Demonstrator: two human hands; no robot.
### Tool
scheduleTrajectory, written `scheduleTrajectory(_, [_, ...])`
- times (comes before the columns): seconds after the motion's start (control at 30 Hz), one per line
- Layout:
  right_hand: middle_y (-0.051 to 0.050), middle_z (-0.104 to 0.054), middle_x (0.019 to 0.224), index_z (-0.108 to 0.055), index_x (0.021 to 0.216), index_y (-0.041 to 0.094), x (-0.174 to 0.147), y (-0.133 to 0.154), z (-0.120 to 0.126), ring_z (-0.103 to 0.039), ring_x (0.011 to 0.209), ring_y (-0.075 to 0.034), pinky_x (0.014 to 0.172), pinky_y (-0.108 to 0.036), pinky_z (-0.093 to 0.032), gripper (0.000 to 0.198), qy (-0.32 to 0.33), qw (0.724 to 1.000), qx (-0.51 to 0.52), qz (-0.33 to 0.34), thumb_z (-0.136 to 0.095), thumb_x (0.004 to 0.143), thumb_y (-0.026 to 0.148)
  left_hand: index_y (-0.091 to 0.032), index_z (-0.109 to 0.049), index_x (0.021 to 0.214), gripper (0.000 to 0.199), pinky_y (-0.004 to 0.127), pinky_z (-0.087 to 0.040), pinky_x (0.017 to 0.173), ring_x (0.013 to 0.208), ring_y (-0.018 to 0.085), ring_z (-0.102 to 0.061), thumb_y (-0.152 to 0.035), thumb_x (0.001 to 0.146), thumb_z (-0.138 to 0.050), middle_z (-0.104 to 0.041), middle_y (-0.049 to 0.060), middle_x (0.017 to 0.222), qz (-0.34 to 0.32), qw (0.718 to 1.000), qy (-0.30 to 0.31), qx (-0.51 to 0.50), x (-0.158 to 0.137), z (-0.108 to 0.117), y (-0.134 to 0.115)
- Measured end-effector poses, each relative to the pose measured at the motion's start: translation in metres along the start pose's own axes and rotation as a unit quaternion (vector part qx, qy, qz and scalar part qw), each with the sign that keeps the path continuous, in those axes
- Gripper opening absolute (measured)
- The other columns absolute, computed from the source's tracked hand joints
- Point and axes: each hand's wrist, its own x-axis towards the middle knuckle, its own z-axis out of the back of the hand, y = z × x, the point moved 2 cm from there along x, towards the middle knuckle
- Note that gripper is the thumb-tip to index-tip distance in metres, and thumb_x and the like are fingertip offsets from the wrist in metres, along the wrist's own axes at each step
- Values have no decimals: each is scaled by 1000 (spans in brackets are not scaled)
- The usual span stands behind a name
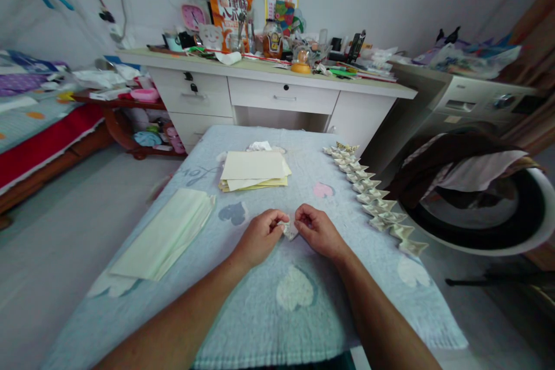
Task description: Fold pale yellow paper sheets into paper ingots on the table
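Note:
Near the middle of the cloth-covered table point(243, 312), a small piece of folded paper point(289, 231) sits between my two hands. My left hand point(263, 236) pinches its left side between thumb and fingers. At the right edge, my right hand point(319, 231) has its fingers curled and closed on the paper. Most of the paper's folds are hidden by the fingers. To the right stands a row of several folded paper pieces point(366, 185) with pointed ends, nested one behind another. A stack of cream paper sheets point(254, 166) lies beyond my left hand.
Folded pale green sheets point(165, 234) lie at the table's left, and crumpled white tissue point(259, 145) sits behind the stack. A cluttered white desk point(281, 95) stands beyond. At right is a washing machine point(472, 98) with clothes in its open door; a bed point(39, 121) is at left.

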Motion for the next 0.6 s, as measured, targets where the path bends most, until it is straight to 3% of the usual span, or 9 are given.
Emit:
scheduleTrajectory(0.17, [1, -55, 78, -56, 85, 20, -3, 5, 8, -50, 78, -16, 74, -28, -35, 25, 8, 992, -124, 18, -50, 64, 7, -22, -68, 94, 26, 30, -41, 80, 86, 20, -57, -12, 74, -55, -68, 3, 90, -52, 994, -2, 98, -1, 3, -5])
scheduleTrajectory(0.27, [-1, -58, 83, -56, 90, 20, -4, 6, 8, -49, 85, -19, 82, -33, -32, 30, 28, 982, -186, 11, -53, 63, 9, -23, -67, 94, 28, 32, -40, 81, 89, 22, -56, -9, 70, -58, -68, 3, 91, -60, 987, 2, 151, -1, 4, -3])
scheduleTrajectory(0.6, [-1, -60, 93, -57, 100, 21, -5, -3, 6, -47, 91, -19, 87, -34, -30, 34, 34, 972, -232, 15, -57, 67, 11, -22, -62, 94, 25, 32, -42, 85, 94, 20, -54, -8, 73, -58, -62, 2, 94, -90, 966, 21, 242, 0, 1, -4])
